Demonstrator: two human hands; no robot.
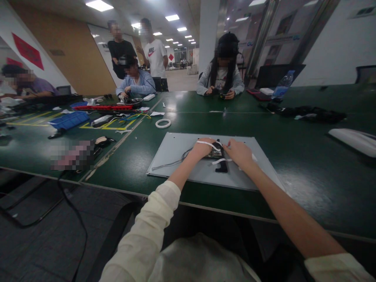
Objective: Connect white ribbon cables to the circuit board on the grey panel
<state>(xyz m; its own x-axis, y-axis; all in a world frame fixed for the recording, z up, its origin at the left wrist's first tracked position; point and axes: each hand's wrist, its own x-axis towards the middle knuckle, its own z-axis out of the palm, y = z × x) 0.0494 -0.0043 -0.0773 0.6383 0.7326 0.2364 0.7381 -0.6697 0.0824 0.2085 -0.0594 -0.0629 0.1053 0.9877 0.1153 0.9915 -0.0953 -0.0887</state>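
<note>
A light grey flat panel [176, 149] lies on the green table in front of me. On its middle sits a small circuit board [216, 154] with a black bracket [222, 167] beside it. My left hand [203, 149] rests over the board's left side, its fingertips hidden. A narrow white strip [208, 144] runs across that hand towards the board. At the board's right, my right hand [239, 152] has its fingers bent together; what they hold, if anything, is too small to make out. Another white strip [221, 161] lies below. A grey cable [167, 164] trails left across the panel.
Left of the panel are a white tape roll [163, 123], a blue basket [69, 120] and a blurred pinkish item [73, 154]. A water bottle [283, 85] and black items [314, 113] are at the right. Several people sit or stand beyond the table [293, 149].
</note>
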